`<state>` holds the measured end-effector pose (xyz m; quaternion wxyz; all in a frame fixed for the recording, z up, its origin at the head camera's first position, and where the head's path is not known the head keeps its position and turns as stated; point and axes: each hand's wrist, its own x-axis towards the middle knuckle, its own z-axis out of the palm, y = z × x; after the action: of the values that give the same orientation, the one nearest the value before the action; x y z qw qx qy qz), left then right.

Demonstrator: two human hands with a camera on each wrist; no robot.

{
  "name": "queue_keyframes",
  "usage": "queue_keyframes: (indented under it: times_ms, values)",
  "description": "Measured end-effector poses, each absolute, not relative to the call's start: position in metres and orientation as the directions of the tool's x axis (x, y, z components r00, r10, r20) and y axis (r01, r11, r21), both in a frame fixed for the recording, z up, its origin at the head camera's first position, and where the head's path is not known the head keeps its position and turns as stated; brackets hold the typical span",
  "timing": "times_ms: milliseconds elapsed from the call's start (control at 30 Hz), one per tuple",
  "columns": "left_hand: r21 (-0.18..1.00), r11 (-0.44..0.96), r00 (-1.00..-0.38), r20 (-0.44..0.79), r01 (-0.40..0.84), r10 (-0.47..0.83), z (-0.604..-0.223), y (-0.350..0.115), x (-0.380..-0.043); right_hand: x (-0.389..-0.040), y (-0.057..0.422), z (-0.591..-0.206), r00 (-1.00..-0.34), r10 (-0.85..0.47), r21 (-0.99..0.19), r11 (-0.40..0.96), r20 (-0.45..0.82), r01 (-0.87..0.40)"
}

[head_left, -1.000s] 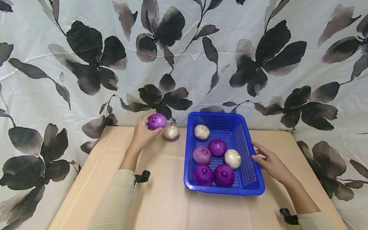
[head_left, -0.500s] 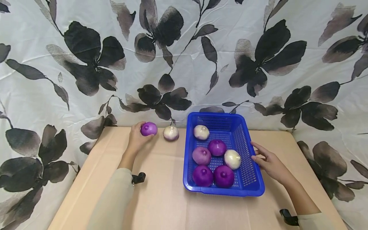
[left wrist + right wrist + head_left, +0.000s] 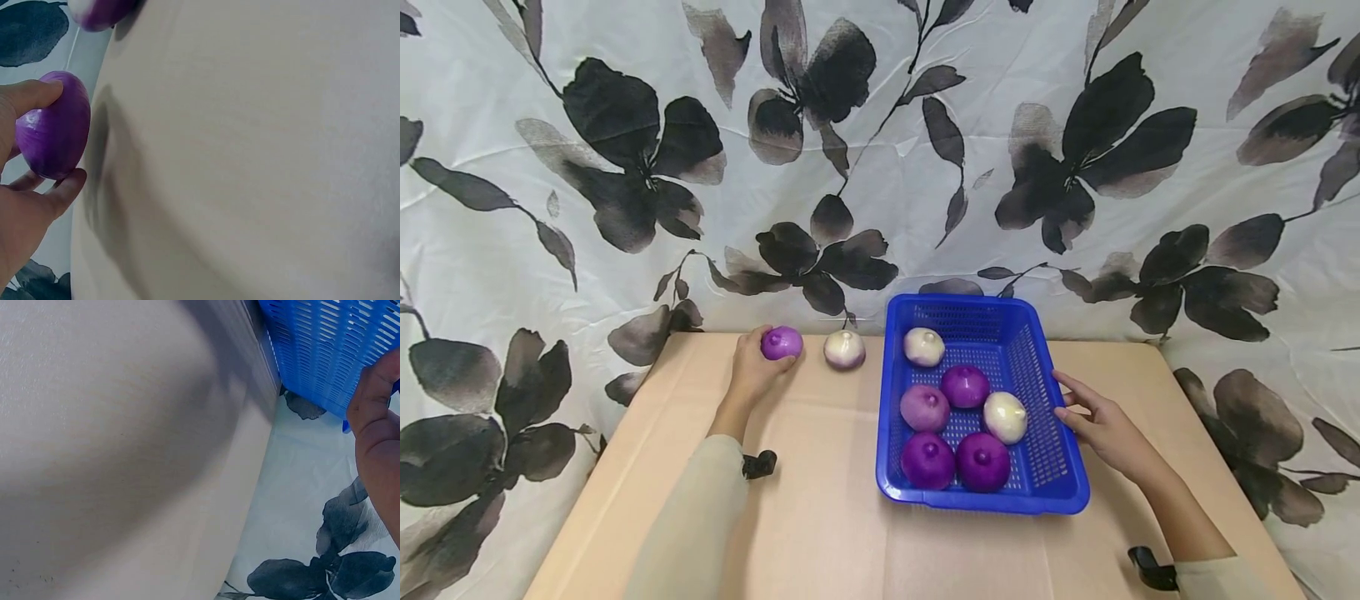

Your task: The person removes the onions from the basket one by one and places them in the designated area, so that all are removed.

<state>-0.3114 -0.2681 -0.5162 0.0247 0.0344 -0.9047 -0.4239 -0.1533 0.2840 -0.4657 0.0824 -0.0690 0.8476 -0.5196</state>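
Observation:
My left hand (image 3: 752,367) holds a glossy purple onion (image 3: 782,342) between thumb and fingers, low over the back left of the table. In the left wrist view the onion (image 3: 56,128) has the thumb on one side and fingertips on the other, and its shadow falls close by on the table. Just right of it sits a white onion (image 3: 845,349) with a purple-tinged base. My right hand (image 3: 1105,425) holds the right rim of a blue plastic basket (image 3: 1067,454). Inside lie several purple onions (image 3: 985,462) and two white ones (image 3: 1005,417).
A pale wood-toned table (image 3: 820,517) carries everything. Behind it hangs a white cloth (image 3: 970,50) with dark printed flowers, close to the table's back edge. The basket's slotted side wall (image 3: 319,356) shows in the right wrist view.
The left hand has moved left and down with the purple onion, away from the white onion and lower toward the table. The right hand stays at the basket rim.

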Motion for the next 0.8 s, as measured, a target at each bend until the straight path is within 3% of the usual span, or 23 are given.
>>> queue_keyframes:
  times_ms: [800]
  values:
    - [0.754, 0.653, -0.997, -0.034, -0.07, -0.067, -0.5216, -0.2697, -0.3124, -0.1532, 0.2837, -0.4665, -0.977, -0.201, -0.896, 0.443, -0.076, -0.021]
